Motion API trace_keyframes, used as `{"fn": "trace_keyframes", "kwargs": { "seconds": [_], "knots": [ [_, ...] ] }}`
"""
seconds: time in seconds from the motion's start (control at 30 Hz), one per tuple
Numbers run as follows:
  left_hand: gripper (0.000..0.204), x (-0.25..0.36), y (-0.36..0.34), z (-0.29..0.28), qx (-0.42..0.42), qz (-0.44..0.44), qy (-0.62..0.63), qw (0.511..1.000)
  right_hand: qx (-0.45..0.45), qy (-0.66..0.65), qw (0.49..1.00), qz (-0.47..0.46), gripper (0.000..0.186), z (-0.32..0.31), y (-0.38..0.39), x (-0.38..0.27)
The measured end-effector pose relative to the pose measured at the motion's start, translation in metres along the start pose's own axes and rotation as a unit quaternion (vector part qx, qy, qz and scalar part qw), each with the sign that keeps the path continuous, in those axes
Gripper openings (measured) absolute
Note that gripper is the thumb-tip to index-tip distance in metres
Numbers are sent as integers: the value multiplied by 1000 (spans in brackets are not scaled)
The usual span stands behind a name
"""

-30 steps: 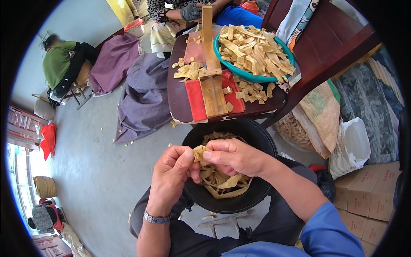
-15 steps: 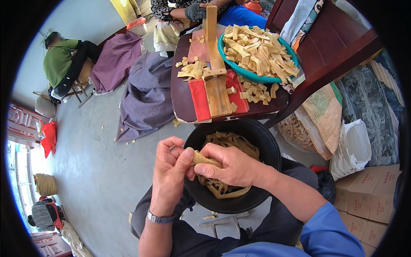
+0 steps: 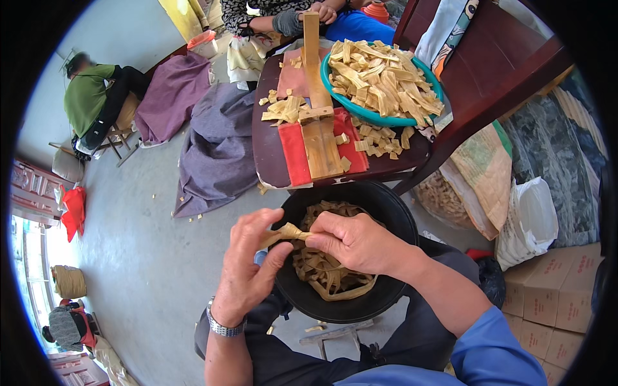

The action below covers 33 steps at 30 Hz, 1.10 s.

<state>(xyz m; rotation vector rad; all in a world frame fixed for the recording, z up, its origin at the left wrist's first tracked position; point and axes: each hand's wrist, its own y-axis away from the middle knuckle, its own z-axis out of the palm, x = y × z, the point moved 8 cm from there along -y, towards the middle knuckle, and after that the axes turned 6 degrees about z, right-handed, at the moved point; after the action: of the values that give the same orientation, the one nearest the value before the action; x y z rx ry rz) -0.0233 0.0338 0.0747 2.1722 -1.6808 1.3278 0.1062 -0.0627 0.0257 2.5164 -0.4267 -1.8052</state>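
Over a black bucket [image 3: 408, 257], a tan flat strip [image 3: 291, 231] is stretched between my hands, bunched narrow toward its right end. My right hand [image 3: 360, 241] pinches that right end between thumb and fingers. My left hand [image 3: 248, 251] is at the other end, its thumb and fingers spread apart around the strip, not pressed together on it. Whether its hidden fingers touch the strip cannot be seen. Loose tan strips [image 3: 328, 273] lie tangled in the bucket below, partly hidden by my right hand.
Beyond the bucket, a dark red chair [image 3: 270, 151] bears a wooden jig [image 3: 320, 145], folded pieces [image 3: 383, 138] and a teal basin [image 3: 380, 119] of flattened strips. Another person's gloved hand [image 3: 288, 23] is behind it. Sacks [image 3: 528, 222] and cardboard boxes [image 3: 547, 289] stand at right.
My left hand has loosened from a closed grip, its thumb and fingers now apart and slightly left. My right hand has stayed nearly in place, and more of the strip shows between them.
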Motion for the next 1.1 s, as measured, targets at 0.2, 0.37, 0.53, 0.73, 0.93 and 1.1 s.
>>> {"fn": "trace_keyframes", "kwargs": {
  "seconds": [0.2,0.37,0.53,0.73,0.93,1.1],
  "knots": [
    [43,-2,12,49,-160,24,-60,985,26,74,997,-15,24,1,5,16],
    [28,-9,16,72,-164,-137,41,976,-8,61,998,-19,23,16,6,13],
    [19,-14,49,86,-350,-196,181,898,-158,131,979,-9,26,28,26,18],
    [31,-9,73,79,-507,-191,180,821,-252,117,960,-20,32,38,56,14],
    [22,-20,46,62,-418,-183,162,875,-175,152,971,-67,34,26,48,-2],
    [9,-30,30,24,-160,-249,347,890,-141,87,986,7,38,-6,36,-3]
  ]
}}
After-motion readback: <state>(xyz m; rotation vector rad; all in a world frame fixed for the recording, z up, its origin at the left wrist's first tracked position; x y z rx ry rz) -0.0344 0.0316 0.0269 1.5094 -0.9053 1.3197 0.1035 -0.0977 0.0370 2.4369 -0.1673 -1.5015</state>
